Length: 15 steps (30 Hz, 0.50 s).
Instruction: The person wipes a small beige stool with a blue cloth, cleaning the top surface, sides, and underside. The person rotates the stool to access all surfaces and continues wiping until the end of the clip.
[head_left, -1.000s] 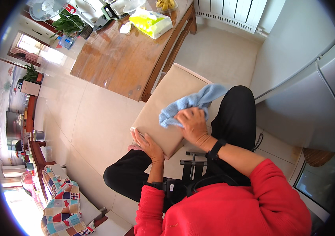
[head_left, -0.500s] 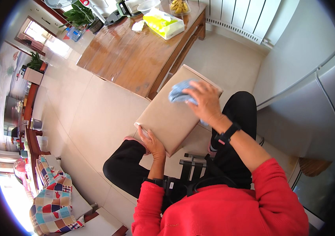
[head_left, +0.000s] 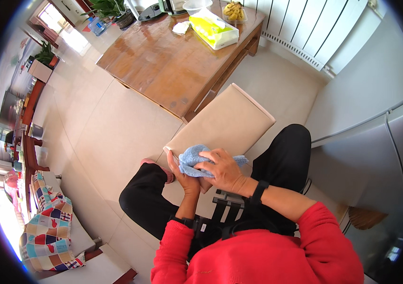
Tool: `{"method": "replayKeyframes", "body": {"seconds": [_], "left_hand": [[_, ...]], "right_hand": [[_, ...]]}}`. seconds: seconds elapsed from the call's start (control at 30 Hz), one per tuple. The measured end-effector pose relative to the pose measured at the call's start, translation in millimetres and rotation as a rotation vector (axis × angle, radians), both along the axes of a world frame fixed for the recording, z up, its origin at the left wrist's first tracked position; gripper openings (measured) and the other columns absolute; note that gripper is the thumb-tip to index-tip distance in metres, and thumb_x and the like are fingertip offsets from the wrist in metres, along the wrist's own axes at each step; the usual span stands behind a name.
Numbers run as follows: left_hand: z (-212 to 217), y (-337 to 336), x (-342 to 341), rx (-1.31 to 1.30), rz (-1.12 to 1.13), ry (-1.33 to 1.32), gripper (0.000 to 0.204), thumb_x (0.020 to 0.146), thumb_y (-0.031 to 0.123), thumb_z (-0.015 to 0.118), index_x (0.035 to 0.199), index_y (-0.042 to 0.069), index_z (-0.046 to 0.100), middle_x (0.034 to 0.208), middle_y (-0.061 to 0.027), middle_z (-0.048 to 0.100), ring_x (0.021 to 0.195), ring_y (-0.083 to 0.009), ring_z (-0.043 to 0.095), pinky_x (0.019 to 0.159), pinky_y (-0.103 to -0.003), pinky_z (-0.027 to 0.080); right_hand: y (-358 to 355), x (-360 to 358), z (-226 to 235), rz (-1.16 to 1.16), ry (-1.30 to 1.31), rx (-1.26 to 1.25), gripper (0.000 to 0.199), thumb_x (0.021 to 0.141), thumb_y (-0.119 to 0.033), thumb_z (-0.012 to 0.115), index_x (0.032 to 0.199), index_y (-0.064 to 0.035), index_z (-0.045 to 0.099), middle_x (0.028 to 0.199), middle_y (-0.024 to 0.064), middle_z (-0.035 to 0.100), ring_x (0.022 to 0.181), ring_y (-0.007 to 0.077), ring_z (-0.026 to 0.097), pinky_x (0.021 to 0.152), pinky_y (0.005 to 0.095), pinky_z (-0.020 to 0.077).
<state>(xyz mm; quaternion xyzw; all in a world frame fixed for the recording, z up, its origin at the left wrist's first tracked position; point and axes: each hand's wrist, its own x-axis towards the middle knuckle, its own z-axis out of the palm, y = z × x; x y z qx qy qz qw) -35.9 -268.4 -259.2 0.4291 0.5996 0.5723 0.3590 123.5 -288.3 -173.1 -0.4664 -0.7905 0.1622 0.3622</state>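
Between table (head_left: 159, 66) and knees (head_left: 286, 154), beige box (head_left: 232, 120) is pointing forward-right, long axis diagonal. Right hand (head_left: 225, 171) is clamping blue cloth (head_left: 193, 156), now at near end, previously farther up. Left hand (head_left: 187, 182) is bracing; finger closure unclear.

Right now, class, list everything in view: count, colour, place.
cloth: 1, light blue, under right hand
box-shaped piece: 1, beige, centre
table: 1, brown, upper centre
tissue pack: 1, yellow and white, on table
crumpled tissue: 1, white, on table
clear tub: 1, yellow contents, on table
bowl: 1, whitish, on table
radiator: 1, white, upper right
appliance: 1, grey, right
water bottle: 1, blue, upper left
potted plants: 2, green, upper left
patchwork cover: 1, multicoloured, lower left
left hand: 1, bare, against box-shaped piece
right hand: 1, bare, on cloth
sleeves: 2, red, lower edge
trouser legs: 2, black, lower centre
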Motion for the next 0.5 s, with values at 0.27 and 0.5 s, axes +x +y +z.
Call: {"method": "replayKeyframes", "body": {"seconds": [0.27, 0.5], "left_hand": [[14.7, -2.7, 7.5, 0.014, 0.091, 0.047, 0.053, 0.104, 0.010, 0.035, 0.154, -0.002, 0.023, 0.157, -0.0197, 0.029, 0.146, -0.0312, 0.028, 0.120, -0.038, 0.021], [19.7, -2.9, 8.9, -0.069, 0.118, 0.041, 0.052, 0.104, 0.010, 0.035, 0.153, -0.004, 0.025, 0.157, -0.0195, 0.030, 0.145, -0.0311, 0.031, 0.119, -0.037, 0.023]], "right_hand": [[133.2, 76.7, 6.4, -0.553, -0.051, 0.163, 0.035, 0.077, -0.015, 0.076, 0.112, -0.0172, 0.068, 0.124, 0.0122, 0.061, 0.110, 0.0349, 0.056, 0.097, 0.0439, 0.0465], [137.4, 32.7, -18.9, -0.472, -0.115, 0.054, 0.033, 0.078, -0.020, 0.075, 0.111, -0.0202, 0.068, 0.125, 0.0070, 0.061, 0.106, 0.0330, 0.055, 0.092, 0.0428, 0.0494]]}}
